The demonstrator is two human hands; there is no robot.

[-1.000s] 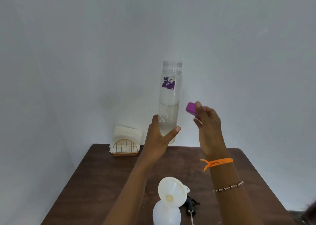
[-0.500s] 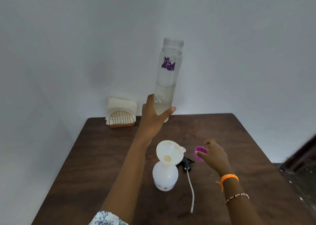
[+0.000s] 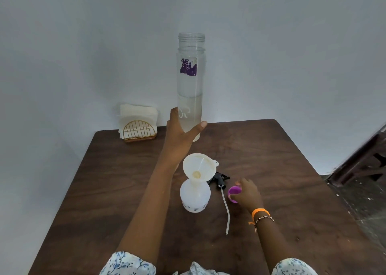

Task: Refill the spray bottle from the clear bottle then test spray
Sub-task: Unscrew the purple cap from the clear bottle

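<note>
My left hand [image 3: 179,133] grips the lower part of the tall clear bottle [image 3: 190,80] and holds it upright above the table, uncapped and roughly half full of clear liquid. A white spray bottle [image 3: 195,197] stands on the table with a white funnel [image 3: 198,166] in its neck. Its black spray head [image 3: 219,179] with a long dip tube lies just to the right. My right hand [image 3: 246,193] rests low on the table with the purple cap [image 3: 233,193] in its fingers.
The dark brown table [image 3: 292,170] stands in a corner of grey walls. A gold wire holder with white napkins [image 3: 137,126] sits at its back left. Dark furniture [image 3: 365,162] is off the right edge.
My right hand has come down from beside the bottle to the table with the purple cap. The view has tilted down, and the clear bottle stays upright in my left hand.
</note>
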